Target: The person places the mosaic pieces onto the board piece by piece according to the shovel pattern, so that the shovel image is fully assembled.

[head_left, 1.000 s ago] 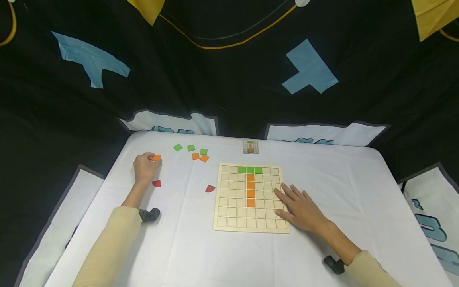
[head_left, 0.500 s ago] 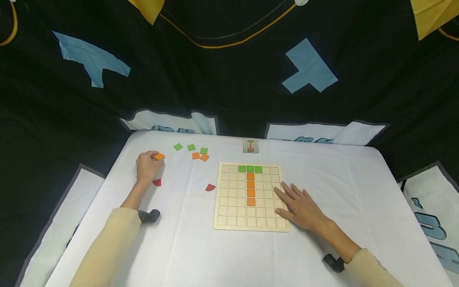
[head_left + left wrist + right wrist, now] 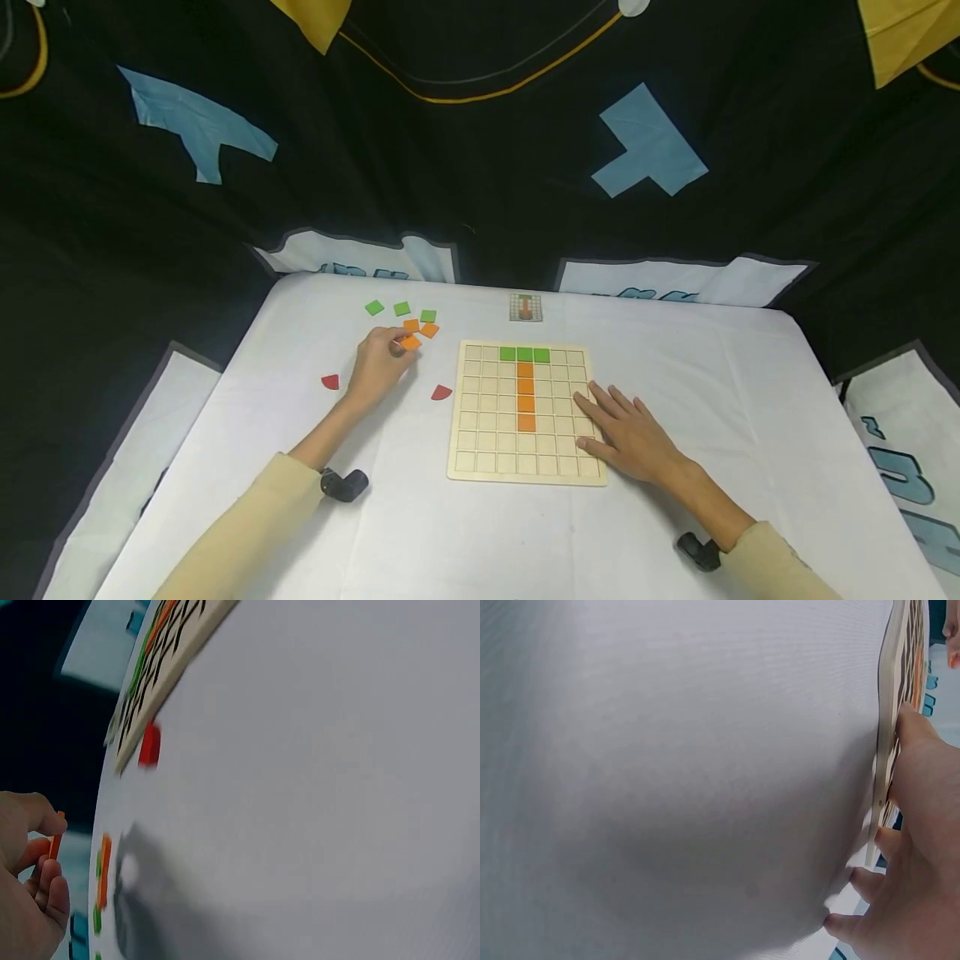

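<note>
On the table (image 3: 420,537), a grid board (image 3: 486,442) is placed, with a picture card (image 3: 526,307) set behind it. Along the board's back a tile row (image 3: 525,354) is laid, a tile column (image 3: 526,387) before it. The right edge is overlapped by the right hand (image 3: 630,435). To the left, two wedges (image 3: 442,392) are placed; behind these, loose tiles (image 3: 429,317) are scattered, a single tile (image 3: 411,342) being held before them in the left hand (image 3: 377,368).

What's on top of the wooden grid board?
On the wooden grid board, three green square tiles and four orange square tiles form a T, green across the far row. The right hand covers part of the right side; what lies beneath it can't be seen.
</note>
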Motion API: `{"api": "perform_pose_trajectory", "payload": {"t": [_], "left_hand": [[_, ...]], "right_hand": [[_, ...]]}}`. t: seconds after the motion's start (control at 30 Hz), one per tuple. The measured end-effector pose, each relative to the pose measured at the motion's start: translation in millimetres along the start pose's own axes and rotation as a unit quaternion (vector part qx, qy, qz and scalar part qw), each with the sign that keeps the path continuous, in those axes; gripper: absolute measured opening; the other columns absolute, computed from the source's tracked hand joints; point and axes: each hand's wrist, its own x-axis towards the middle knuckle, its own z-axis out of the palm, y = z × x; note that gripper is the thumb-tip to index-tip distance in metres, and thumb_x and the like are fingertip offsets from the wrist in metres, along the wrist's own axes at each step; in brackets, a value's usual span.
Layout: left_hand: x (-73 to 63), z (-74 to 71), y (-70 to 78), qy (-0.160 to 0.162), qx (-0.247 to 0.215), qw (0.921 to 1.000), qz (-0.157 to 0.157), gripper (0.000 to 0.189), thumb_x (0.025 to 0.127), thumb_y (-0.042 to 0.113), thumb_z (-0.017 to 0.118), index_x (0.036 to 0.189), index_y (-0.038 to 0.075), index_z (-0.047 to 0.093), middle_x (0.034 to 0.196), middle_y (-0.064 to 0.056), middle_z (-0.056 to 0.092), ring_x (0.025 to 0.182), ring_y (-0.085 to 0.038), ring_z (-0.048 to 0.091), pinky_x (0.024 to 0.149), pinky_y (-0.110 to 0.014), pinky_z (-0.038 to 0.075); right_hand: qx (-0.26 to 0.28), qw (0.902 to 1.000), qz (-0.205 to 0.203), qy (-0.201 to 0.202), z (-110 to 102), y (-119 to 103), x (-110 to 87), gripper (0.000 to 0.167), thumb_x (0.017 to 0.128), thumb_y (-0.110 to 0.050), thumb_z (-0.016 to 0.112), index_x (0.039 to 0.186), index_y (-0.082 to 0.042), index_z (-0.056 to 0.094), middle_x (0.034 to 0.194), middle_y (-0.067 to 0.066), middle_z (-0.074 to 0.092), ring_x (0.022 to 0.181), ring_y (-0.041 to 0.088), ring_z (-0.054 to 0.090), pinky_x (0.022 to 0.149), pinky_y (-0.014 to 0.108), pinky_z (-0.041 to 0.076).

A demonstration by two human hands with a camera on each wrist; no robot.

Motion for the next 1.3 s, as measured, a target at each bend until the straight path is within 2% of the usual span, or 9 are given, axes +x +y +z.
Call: {"api": "perform_pose_trajectory", "payload": {"t": [0.13,0.23,0.43,0.7,0.83,0.93,1.1,1.3], "left_hand": [[-14.6,21.9,21.4,-0.046,-0.011,0.9986,0.023,0.037,0.086,0.007,0.075,0.121,-0.001,0.068,0.113,-0.013,0.061,0.09,-0.023,0.058,0.078,-0.035,0.05],[-27.8,37.1,36.6,-0.091,-0.028,0.9938,0.057,0.035,0.086,0.007,0.076,0.119,0.0,0.069,0.11,-0.01,0.062,0.087,-0.017,0.058,0.074,-0.031,0.051],[-53.8,61.9,60.0,-0.172,-0.051,0.9737,0.141,0.033,0.083,0.004,0.075,0.115,-0.001,0.071,0.103,-0.004,0.064,0.084,-0.012,0.056,0.074,-0.027,0.05],[-78.0,81.9,74.6,-0.247,-0.05,0.9525,0.171,0.032,0.086,0.003,0.07,0.118,0.001,0.071,0.108,-0.001,0.063,0.089,-0.009,0.055,0.08,-0.023,0.049],[-83.6,87.7,77.7,-0.259,-0.037,0.9453,0.195,0.031,0.086,0.002,0.071,0.117,0.001,0.072,0.109,-0.002,0.065,0.09,-0.01,0.057,0.081,-0.022,0.049],[-85.5,90.3,79.8,-0.26,-0.025,0.9437,0.203,0.031,0.086,0.002,0.07,0.116,0.002,0.072,0.108,-0.002,0.064,0.092,-0.01,0.057,0.082,-0.022,0.049],[-85.9,93.4,81.5,-0.257,-0.013,0.9439,0.207,0.031,0.086,0.004,0.07,0.117,0.003,0.072,0.11,-0.001,0.064,0.096,-0.009,0.057,0.085,-0.02,0.048],[-83.8,94.5,81.3,-0.238,-0.028,0.9494,0.203,0.031,0.085,0.002,0.071,0.116,0.001,0.072,0.109,-0.004,0.064,0.092,-0.01,0.057,0.081,-0.021,0.049]], "right_hand": [[-0.003,1.0,0.0,0.001,1.5,1.3,0.0,0.068,0.098,-0.05,0.058,0.153,-0.013,0.041,0.157,0.017,0.034,0.142,0.044,0.03,0.108,0.068,0.024],[-0.004,1.0,-0.002,0.005,2.7,2.8,-0.1,0.069,0.097,-0.05,0.058,0.153,-0.013,0.042,0.157,0.017,0.034,0.142,0.044,0.03,0.107,0.069,0.025],[-0.003,0.9999,-0.006,0.01,2.9,3.3,-0.1,0.068,0.097,-0.05,0.058,0.153,-0.013,0.042,0.156,0.018,0.035,0.141,0.045,0.031,0.107,0.069,0.025],[-0.001,1.0,-0.001,0.006,2.4,2.3,0.3,0.069,0.097,-0.05,0.059,0.153,-0.013,0.042,0.157,0.018,0.035,0.141,0.045,0.03,0.107,0.069,0.024],[-0.004,1.0,0.003,-0.001,1.8,2.1,0.0,0.069,0.098,-0.051,0.057,0.153,-0.014,0.041,0.157,0.017,0.034,0.142,0.044,0.029,0.107,0.069,0.024],[-0.002,1.0,0.001,-0.001,1.6,2.2,-0.2,0.069,0.098,-0.051,0.057,0.153,-0.014,0.041,0.157,0.017,0.034,0.142,0.044,0.029,0.107,0.068,0.025],[-0.004,1.0,0.001,-0.004,1.7,2.0,-0.6,0.068,0.098,-0.05,0.057,0.154,-0.014,0.041,0.157,0.017,0.034,0.142,0.044,0.03,0.108,0.068,0.025],[-0.007,1.0,0.004,-0.003,1.9,2.5,0.1,0.068,0.098,-0.051,0.057,0.153,-0.014,0.041,0.157,0.016,0.035,0.142,0.044,0.03,0.108,0.068,0.025]]}}
